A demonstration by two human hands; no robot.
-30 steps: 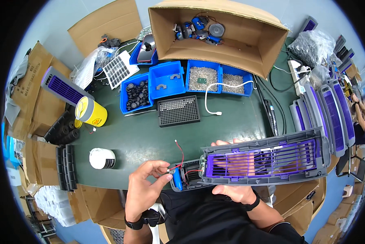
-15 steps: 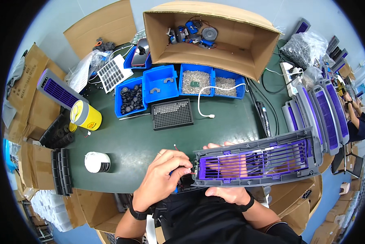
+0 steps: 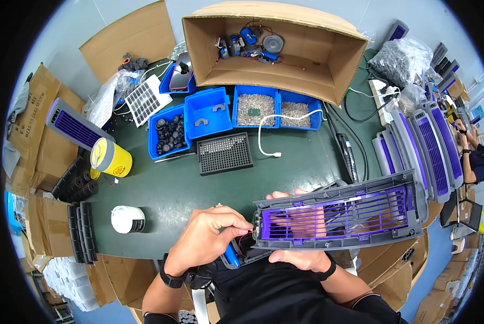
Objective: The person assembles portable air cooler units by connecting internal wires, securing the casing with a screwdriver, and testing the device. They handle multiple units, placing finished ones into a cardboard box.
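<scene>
My right hand [image 3: 301, 260] supports a long grey housing panel with a purple slatted grille [image 3: 336, 215]. Its thumb lies along the near edge, and the fingers show behind the slats and past the far edge. At the panel's left end, my left hand [image 3: 212, 237] pinches thin red wires [image 3: 248, 233] beside a small circuit board [image 3: 257, 224]. What the fingertips grip exactly is partly hidden. Below the wires, close to my body, a blue cylinder [image 3: 231, 256] lies in another dark housing part [image 3: 251, 258], mostly covered by the panel and my hand.
Ahead stand blue bins of black round parts [image 3: 170, 135] and screws [image 3: 256, 108], a black perforated block [image 3: 225, 154] and an open carton [image 3: 274, 81]. On the left are a white tub [image 3: 127, 219] and yellow canister [image 3: 111, 157]. Finished-looking purple-grey units [image 3: 431, 154] lean at right.
My left hand has shifted slightly left and down, stretching the red wires more into sight. The blue cylinder below shows more. The panel stays nearly in place, and the view has turned a little.
</scene>
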